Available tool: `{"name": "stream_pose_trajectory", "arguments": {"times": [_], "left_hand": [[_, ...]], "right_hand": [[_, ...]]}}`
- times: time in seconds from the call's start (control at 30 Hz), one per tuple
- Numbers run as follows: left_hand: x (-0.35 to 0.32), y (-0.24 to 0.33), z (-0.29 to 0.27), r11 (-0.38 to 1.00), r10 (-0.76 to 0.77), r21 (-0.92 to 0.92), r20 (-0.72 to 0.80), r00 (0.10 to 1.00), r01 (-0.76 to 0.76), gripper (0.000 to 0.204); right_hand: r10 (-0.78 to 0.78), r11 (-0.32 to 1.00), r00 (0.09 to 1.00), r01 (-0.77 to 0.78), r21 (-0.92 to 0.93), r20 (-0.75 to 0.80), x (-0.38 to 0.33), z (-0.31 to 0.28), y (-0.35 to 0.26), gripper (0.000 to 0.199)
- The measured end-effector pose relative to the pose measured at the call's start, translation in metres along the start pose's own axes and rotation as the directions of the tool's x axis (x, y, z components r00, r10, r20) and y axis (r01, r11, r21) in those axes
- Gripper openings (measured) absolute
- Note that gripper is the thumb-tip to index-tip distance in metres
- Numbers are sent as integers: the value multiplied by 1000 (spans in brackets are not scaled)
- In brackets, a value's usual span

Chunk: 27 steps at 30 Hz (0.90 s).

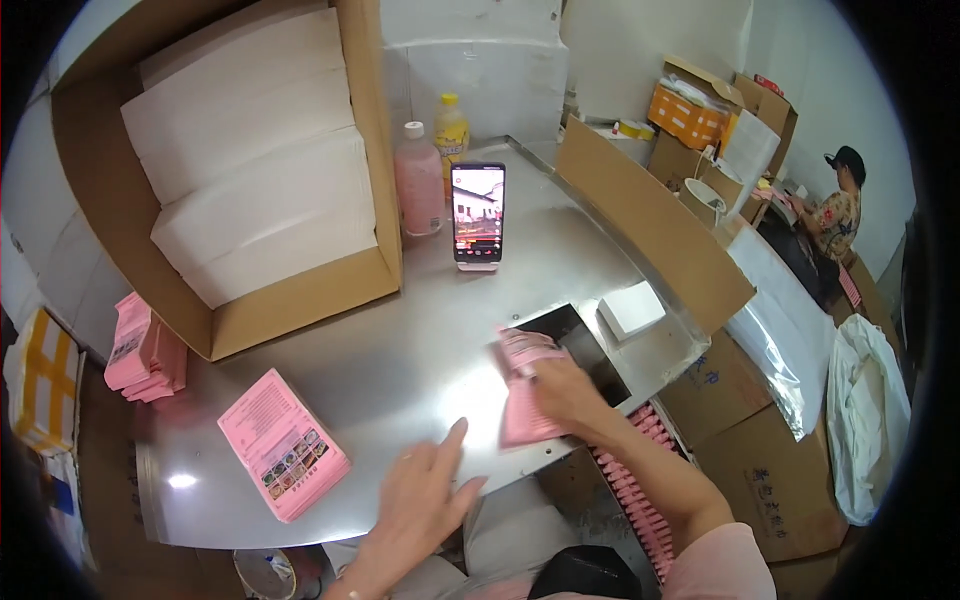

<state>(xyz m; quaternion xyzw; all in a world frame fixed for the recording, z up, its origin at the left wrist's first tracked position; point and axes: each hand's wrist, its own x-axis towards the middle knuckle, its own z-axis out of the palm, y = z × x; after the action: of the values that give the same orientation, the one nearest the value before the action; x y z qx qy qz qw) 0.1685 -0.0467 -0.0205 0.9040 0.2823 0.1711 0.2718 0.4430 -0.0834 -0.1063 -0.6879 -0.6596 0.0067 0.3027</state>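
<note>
My right hand (572,392) grips a pink printed packet (526,418) near the table's front edge, its fingers closed on the upper part and slightly blurred. The packet looks creased under the fingers. My left hand (418,500) hangs over the front edge to the left of it, holding nothing, with thumb and index finger spread. Further left lies a neat stack of pink printed packets (284,446) with small food pictures on top. Next to my right hand, a dark rectangular panel (590,345) is set in the table, and a small white block (633,309) rests beyond it.
A big cardboard box (300,318) holds white paper stacks (270,210). A lit phone (478,215) stands before a pink bottle (419,180) and a yellow bottle (453,128). More pink packets (145,350) sit far left; others fill a box (640,500) below right. Another person (836,215) works far right.
</note>
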Motion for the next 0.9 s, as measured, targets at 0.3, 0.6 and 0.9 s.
{"name": "stream_pose_trajectory", "arguments": {"times": [0.3,0.6,0.9], "left_hand": [[-51,-74,-73,784,-7,430,-715,699,448,17],[-42,-83,-71,930,-145,244,-443,885,275,9],[26,-2,41,971,237,13,-192,952,-239,47]], "right_hand": [[-124,817,913,-128,-562,-388,1,-83,14,23],[53,836,895,-282,-471,-443,-3,-90,77,14],[-492,835,858,418,-358,-148,-20,-50,-51,34]]}}
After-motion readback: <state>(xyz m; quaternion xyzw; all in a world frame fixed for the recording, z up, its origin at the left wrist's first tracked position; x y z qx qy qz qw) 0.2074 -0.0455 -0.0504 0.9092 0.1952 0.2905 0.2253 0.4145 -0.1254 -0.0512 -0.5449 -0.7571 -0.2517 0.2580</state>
